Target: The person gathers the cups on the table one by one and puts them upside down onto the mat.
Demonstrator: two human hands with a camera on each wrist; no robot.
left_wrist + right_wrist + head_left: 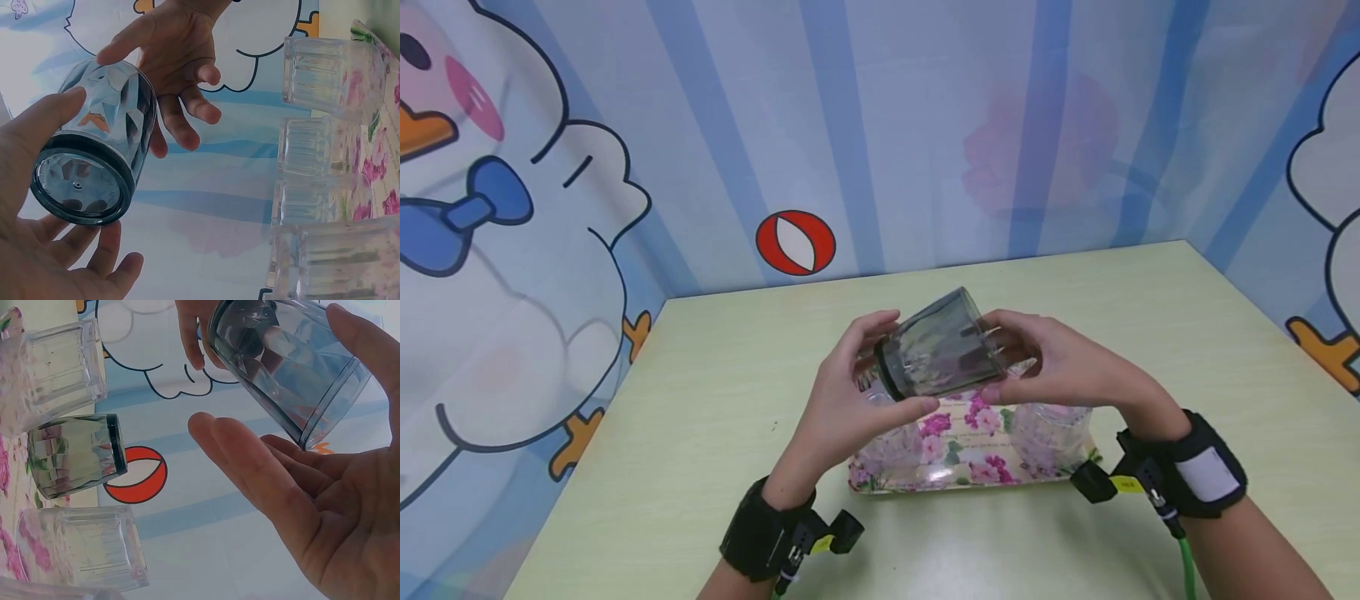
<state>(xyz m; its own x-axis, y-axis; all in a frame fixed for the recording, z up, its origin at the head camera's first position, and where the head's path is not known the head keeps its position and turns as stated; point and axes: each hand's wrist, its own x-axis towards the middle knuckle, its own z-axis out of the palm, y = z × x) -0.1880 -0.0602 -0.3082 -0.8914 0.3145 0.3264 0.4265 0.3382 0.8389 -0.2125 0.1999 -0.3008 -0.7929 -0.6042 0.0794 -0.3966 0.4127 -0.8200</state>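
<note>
A smoky grey drinking glass (942, 346) is held tilted above the tray, its thick dark base toward my left hand (850, 400). My left hand grips it near the base, thumb along the side and fingers beneath, as the left wrist view shows. My right hand (1052, 362) is by the rim end, the thumb (350, 328) right at the rim. Its fingers (187, 128) are spread and fairly straight, away from the glass wall. Beneath both hands lies a floral tray (951, 458) bearing clear glasses (1048, 437).
Another smoky glass (78, 456) stands base up on the tray among several clear glasses (319, 78). The pale table (737, 400) meets a cartoon-printed backdrop (910, 150) behind and at both sides. A green cable (1186, 567) hangs from the right wrist strap.
</note>
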